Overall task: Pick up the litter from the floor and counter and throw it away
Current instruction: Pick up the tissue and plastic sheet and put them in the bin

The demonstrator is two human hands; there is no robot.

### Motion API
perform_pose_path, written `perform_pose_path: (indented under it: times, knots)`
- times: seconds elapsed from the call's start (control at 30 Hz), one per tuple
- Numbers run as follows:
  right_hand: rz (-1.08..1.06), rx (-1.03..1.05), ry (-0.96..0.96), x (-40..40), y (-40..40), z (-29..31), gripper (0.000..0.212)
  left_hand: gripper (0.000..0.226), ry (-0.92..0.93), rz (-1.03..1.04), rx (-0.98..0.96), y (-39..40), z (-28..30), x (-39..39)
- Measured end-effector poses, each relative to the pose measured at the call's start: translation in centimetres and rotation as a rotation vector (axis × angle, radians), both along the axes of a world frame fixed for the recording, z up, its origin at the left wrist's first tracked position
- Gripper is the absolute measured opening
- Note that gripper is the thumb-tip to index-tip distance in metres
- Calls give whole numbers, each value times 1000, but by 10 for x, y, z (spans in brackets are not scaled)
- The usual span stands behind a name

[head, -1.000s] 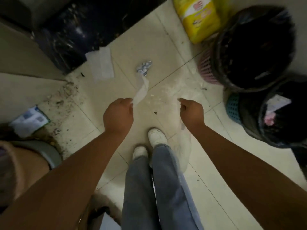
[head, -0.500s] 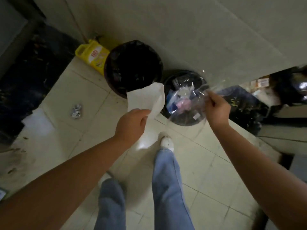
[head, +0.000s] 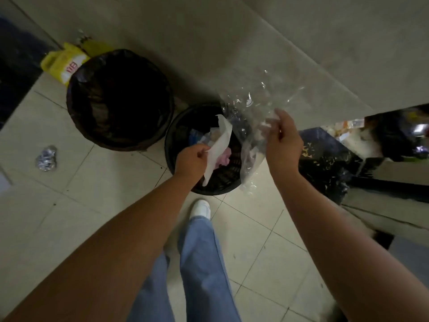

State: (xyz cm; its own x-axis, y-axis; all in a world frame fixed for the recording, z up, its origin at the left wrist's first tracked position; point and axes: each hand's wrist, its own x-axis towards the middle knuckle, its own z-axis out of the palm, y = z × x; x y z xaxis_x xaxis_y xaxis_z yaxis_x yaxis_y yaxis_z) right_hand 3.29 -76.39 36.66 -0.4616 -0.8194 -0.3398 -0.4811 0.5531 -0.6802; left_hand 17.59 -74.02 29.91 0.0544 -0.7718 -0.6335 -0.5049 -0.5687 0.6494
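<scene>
My left hand (head: 192, 160) pinches a white paper tissue (head: 219, 147) that hangs over the mouth of the small black bin (head: 176, 133). My right hand (head: 282, 138) grips a sheet of clear plastic wrap (head: 253, 101), held up above the right side of the same bin. The bin holds pink and white rubbish. A crumpled ball of silver foil (head: 46, 158) lies on the pale floor tiles at the left.
A larger bin with a black liner (head: 119, 98) stands left of the small one. A yellow bag (head: 62, 63) leans against the wall behind it. A dark speckled bag (head: 325, 159) sits at the right under a counter edge. My legs and white shoe (head: 200, 209) are below.
Both hands have moved from the floor to the bins. The tissue has come down from in front of the large bin to over the small bin, and the plastic wrap is raised beside it.
</scene>
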Motion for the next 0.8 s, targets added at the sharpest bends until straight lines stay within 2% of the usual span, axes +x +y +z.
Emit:
perform_pose_path:
  times: [0.2,0.33,0.4,0.5,0.57,0.67,0.8]
  knots:
    - [-67,179,-90,21,9,-105,7,31,-270,-90,-89,-2,-81,11]
    - [116,333,20,27,12,-174,8,25,-416,-321,-308,-5,-134,37]
    - [273,400,111,28,12,-205,6,28,-483,-475,-349,-3,-149,50]
    - [653,574,256,32,11,-262,41,38,-536,-728,-387,5,-164,66]
    - [853,708,378,35,11,-295,46,47,-561,-834,-365,12,-176,76]
    - [933,831,434,36,13,-328,53,55,-591,-877,-403,19,-191,81]
    - [986,944,417,44,14,-349,56,49,-604,-866,-500,22,-202,84]
